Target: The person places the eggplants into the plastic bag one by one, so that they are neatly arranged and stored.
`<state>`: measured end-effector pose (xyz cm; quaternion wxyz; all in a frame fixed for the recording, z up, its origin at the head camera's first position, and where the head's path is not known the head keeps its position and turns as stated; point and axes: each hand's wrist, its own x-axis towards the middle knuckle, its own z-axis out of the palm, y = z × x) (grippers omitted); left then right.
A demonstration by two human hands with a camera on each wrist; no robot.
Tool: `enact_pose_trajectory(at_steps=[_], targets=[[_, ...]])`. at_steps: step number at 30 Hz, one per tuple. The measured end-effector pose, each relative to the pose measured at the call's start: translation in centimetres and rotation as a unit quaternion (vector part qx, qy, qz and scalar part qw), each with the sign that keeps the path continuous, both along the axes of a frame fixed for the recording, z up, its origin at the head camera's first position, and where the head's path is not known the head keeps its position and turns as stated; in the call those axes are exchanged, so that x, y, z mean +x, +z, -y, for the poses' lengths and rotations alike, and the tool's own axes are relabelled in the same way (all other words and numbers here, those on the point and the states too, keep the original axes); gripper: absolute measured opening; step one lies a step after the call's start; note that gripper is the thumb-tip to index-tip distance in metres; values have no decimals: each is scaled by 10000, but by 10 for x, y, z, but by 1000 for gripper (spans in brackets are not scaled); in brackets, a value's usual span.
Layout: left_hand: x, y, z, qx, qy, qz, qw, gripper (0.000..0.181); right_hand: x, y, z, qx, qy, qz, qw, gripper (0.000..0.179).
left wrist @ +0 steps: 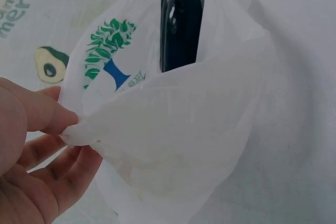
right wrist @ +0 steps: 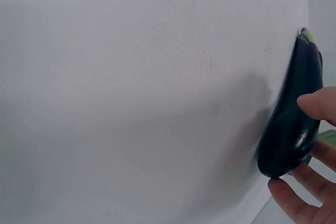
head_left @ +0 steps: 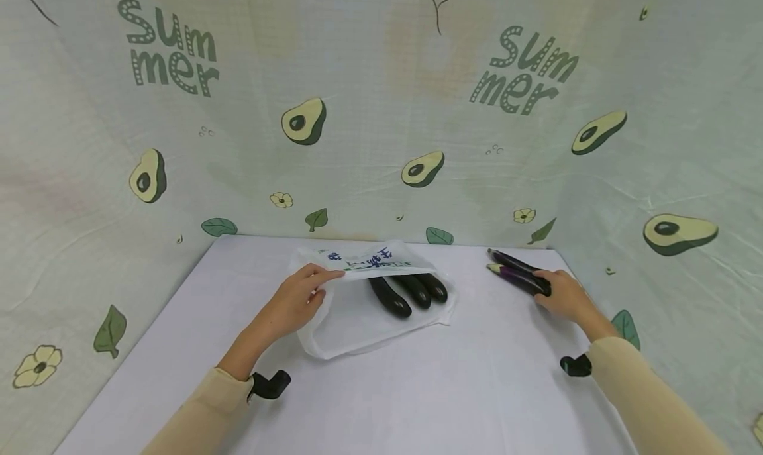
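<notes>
A white plastic bag [head_left: 372,339] with printed lettering and a green tree lies on the table, its mouth held raised on the left. My left hand [head_left: 298,299] pinches the edge of that mouth between thumb and fingers, as the left wrist view shows. Inside the bag lie three dark eggplants [head_left: 390,297], their upper parts hidden under the printed layer. Over at the right, two more eggplants lie side by side, the farther eggplant [head_left: 507,259] just behind the nearer eggplant [head_left: 515,278]. My right hand [head_left: 563,297] grips the nearer one at its blunt end, thumb across its side.
The white table [head_left: 417,402] ends at a fabric backdrop [head_left: 357,64] printed with avocados, leaves and lettering, which rises behind it and on both sides. The right hand is close to the table's right edge. A black wrist camera [head_left: 271,384] sits at the left cuff.
</notes>
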<state>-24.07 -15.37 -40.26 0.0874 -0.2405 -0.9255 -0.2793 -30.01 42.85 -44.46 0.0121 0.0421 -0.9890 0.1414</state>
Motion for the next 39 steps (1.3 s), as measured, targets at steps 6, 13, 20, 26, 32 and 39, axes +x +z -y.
enact_pose_trajectory(at_steps=[6,13,20,26,32,39], targets=[[0,1,-1,-9,20,-9,10000,53,0,1,-2,14,42,38,10000,60],[-1,1,0,0,-30,-79,10000,53,1,2,-4,67,96,143,9998,61],[-1,0,1,-18,-70,-129,9999,53,1,-2,-6,129,216,69,9997,59],[-1,0,0,-13,-42,-113,9999,53,1,-3,-6,190,282,25,9994,58],[-1,1,0,-3,-55,-107,9999,53,5,-1,-3,174,233,66,9996,58],[0,1,0,23,-69,-103,9999,53,9,-6,-3,63,356,-35,9993,59]])
